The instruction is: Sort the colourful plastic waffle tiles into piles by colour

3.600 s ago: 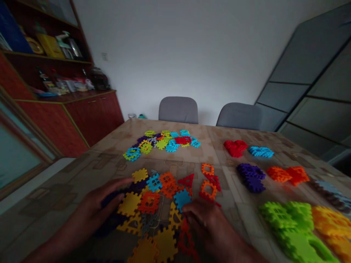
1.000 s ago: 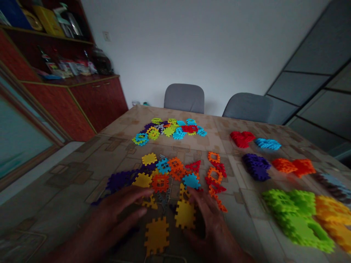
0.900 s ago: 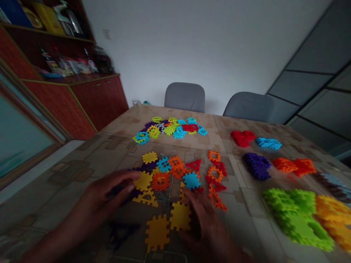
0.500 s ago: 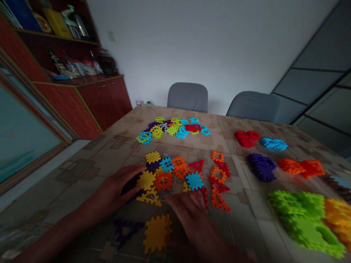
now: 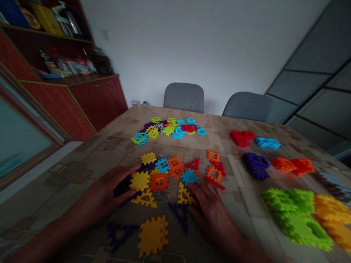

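My left hand (image 5: 117, 186) is curled around a dark purple piece (image 5: 122, 187), its fingertips at the left edge of a yellow square tile (image 5: 140, 181). My right hand (image 5: 212, 204) rests palm down, fingers spread and bent, beside a yellow triangle tile (image 5: 185, 194) and below a blue square tile (image 5: 189, 176). What lies beneath the palm is hidden. Between the hands are an orange square tile (image 5: 159, 182), a grey triangle (image 5: 163, 197) and another yellow triangle (image 5: 145, 198). Nearer me lie a purple triangle (image 5: 179, 216), a yellow-orange square stack (image 5: 153, 236) and another purple triangle (image 5: 120, 233).
Mixed tiles (image 5: 168, 129) form a pile farther back. At right stand single-colour piles: red (image 5: 241, 138), blue (image 5: 267, 143), purple (image 5: 255, 166), orange (image 5: 293, 165), green (image 5: 297, 215) and yellow-orange (image 5: 333, 215). Two grey chairs (image 5: 183, 96) stand behind the table.
My right hand has moved right, uncovering a yellow triangle and a purple triangle and covering an orange triangle. My left hand keeps its place by the yellow square. The view has shifted slightly.
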{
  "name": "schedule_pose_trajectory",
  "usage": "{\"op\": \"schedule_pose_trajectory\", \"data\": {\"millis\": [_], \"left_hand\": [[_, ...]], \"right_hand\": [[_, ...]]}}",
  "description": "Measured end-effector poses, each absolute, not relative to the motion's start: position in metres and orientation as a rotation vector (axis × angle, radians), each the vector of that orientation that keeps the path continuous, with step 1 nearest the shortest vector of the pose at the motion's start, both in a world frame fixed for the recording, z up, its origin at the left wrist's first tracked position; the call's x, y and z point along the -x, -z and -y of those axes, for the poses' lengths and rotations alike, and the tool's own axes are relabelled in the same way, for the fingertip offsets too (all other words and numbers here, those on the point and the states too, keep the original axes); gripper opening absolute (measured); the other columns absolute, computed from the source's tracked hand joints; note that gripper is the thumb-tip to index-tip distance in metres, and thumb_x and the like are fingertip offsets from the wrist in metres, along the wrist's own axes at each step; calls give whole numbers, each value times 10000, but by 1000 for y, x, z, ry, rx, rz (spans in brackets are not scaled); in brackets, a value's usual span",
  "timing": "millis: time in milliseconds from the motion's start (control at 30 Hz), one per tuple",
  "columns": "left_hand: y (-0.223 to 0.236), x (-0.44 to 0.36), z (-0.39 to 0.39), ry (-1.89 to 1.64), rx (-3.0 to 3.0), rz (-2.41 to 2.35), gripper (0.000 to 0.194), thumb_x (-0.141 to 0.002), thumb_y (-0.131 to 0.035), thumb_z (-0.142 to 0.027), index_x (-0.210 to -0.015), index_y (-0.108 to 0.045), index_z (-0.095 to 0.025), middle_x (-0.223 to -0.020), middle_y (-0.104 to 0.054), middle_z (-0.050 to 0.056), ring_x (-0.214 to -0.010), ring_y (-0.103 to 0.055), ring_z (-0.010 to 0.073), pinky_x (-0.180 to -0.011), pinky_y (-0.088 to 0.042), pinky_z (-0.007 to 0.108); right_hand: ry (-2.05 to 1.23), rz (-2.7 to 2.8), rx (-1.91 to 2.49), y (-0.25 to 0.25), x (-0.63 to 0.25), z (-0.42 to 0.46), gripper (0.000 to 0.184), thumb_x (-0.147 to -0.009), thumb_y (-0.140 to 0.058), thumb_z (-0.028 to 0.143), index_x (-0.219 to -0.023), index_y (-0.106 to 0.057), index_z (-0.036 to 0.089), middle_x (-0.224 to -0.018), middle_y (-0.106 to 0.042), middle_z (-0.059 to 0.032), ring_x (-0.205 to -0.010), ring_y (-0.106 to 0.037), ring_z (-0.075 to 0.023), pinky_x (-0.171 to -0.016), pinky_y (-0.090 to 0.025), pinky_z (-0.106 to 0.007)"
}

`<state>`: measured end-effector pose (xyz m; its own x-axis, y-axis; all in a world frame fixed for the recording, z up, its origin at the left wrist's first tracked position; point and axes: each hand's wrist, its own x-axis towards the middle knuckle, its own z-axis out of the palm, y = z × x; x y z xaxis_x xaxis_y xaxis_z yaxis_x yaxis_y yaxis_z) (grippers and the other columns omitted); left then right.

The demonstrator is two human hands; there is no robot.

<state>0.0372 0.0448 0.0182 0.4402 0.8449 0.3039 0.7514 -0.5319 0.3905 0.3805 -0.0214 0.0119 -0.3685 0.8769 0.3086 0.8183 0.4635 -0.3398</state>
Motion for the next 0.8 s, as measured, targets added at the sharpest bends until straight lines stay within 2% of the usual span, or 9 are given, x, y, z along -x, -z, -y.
{"op": "schedule_pose_trajectory", "data": {"millis": [200,300,400,467,633,800], "left_hand": [[-28,-43,-33,-771,-2462,-1380,603,-926,-628,-629,-1452,-520,-354,-1323,-688,47,-1134,-694,267,-991,-550,348],[-24,-46,-26,-759,-2450,-1381,622,-902,-649,-649,-1443,-530,-367,-1367,-668,46,-1206,-658,287,-1050,-519,395],[-21,-50,-16,-690,-2445,-1387,638,-891,-649,-668,-1452,-527,-390,-1403,-648,38,-1281,-609,311,-1078,-502,431],[-22,-55,-9,-623,-2469,-1358,650,-889,-662,-654,-1470,-504,-410,-1412,-643,27,-1291,-605,305,-1070,-511,414],[-23,-68,11,-559,-2609,-1260,681,-881,-715,-579,-1495,-458,-436,-1388,-661,21,-1196,-676,278,-1001,-561,344],[-5,-70,34,-568,-2744,-1189,759,-890,-715,-534,-1546,-355,-413,-1361,-677,23,-1149,-697,258,-1016,-548,314]], "right_hand": [[-86,2313,1306,-11,-375,17,448,-903,-623,63,-1333,-567,175,-1159,-711,-100,-1038,-617,-280,-947,-459,-476],[-13,2339,1293,-9,-376,13,385,-951,-574,97,-1327,-580,178,-1131,-717,-104,-1011,-626,-271,-924,-466,-457],[57,2306,1381,-7,-379,9,371,-951,-565,101,-1312,-600,182,-1136,-713,-119,-1025,-629,-291,-920,-467,-478],[70,2269,1416,-7,-379,10,366,-941,-571,97,-1295,-609,185,-1154,-708,-127,-1045,-625,-312,-920,-466,-499],[-120,2225,1324,-13,-373,21,413,-932,-574,147,-1340,-547,200,-1204,-686,-121,-1093,-613,-303,-938,-467,-482],[-245,2218,1190,-17,-370,27,367,-939,-545,119,-1293,-557,214,-1086,-712,-73,-1003,-636,-253,-933,-458,-441]]}}
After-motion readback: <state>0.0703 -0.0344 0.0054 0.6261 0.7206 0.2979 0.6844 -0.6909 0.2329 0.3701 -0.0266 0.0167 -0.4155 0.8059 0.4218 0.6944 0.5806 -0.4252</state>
